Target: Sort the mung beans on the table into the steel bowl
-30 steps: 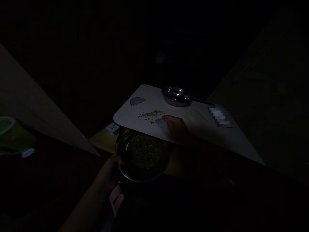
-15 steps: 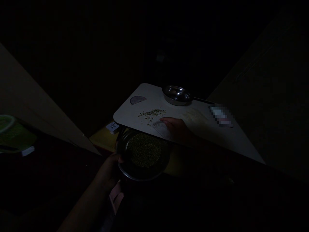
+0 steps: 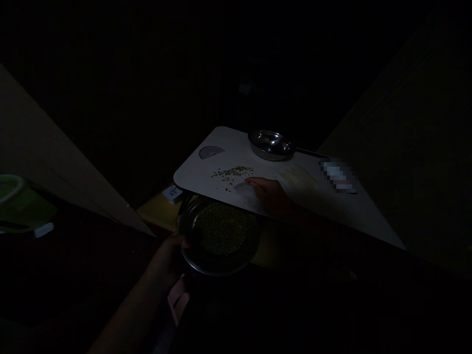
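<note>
By the left hand (image 3: pixel 168 260), a round metal bowl (image 3: pixel 214 269) of green beans (image 3: pixel 223 231) is gripped beside the white, round-cornered desk (image 3: pixel 191 176)'s near edge; toward its left corner, loose beans (image 3: pixel 236 171) are strewn sideways, left of the nearer right hand (image 3: pixel 271 192), whose fingers' hold cannot be told

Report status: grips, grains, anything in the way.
Left grip holds rim of near bowl, green grains inside. Right grip over tabletop, beside loose grains; contact unclear. Nothing visibly in the way; far bowl beyond.
</note>
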`<state>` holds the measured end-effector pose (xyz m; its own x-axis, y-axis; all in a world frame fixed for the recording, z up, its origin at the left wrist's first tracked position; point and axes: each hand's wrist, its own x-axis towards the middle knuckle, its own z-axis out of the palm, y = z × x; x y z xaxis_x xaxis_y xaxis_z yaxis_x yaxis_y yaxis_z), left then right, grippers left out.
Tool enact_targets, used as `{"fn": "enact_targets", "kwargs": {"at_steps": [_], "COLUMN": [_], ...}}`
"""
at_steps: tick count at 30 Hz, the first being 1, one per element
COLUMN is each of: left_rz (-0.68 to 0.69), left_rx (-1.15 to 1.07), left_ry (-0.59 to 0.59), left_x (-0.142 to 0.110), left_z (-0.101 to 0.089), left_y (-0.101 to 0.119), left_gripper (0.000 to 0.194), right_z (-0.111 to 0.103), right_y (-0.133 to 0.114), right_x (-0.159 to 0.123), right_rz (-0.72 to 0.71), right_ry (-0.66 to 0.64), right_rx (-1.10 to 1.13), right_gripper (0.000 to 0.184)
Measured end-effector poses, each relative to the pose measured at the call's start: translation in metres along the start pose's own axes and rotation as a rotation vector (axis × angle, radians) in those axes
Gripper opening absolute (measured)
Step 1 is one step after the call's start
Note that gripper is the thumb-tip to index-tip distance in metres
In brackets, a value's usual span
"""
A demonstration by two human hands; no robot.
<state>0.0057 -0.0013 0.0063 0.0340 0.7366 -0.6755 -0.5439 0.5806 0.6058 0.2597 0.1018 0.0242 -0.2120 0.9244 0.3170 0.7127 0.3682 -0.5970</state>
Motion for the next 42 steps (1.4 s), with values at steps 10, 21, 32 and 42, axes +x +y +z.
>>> {"fn": "enact_targets", "kwargs": {"at_steps": [10, 21, 32, 42], "left_rz": [-0.035, -0.012, -0.04, 0.026], "left_rx": [0.014, 0.052, 0.019, 0.046], "left_ry": [0.003, -0.001, -0.049, -0.103], "left_x": [-0.003, -0.001, 0.005, 0.006], "left_z": [0.001, 0.0, -0.006, -0.01], "left_y": [0.002, 0.001, -0.001, -0.003], "left_gripper": [0.027, 0.023, 0.028, 0.026], "right_z": [-0.002, -0.002, 0.01, 0.008], "right_y": [-0.016, -0.015, -0.026, -0.017], "right_x": [-0.003, -0.008, -0.005, -0.001], "right_rz": [-0.049, -0.041, -0.071, 0.0], "right_ry": [-0.026, -0.08, -0.093, -0.008], "right_rx": [0.039, 0.0, 0.016, -0.027], "right_gripper": [0.037, 0.035, 0.035, 0.035]}}
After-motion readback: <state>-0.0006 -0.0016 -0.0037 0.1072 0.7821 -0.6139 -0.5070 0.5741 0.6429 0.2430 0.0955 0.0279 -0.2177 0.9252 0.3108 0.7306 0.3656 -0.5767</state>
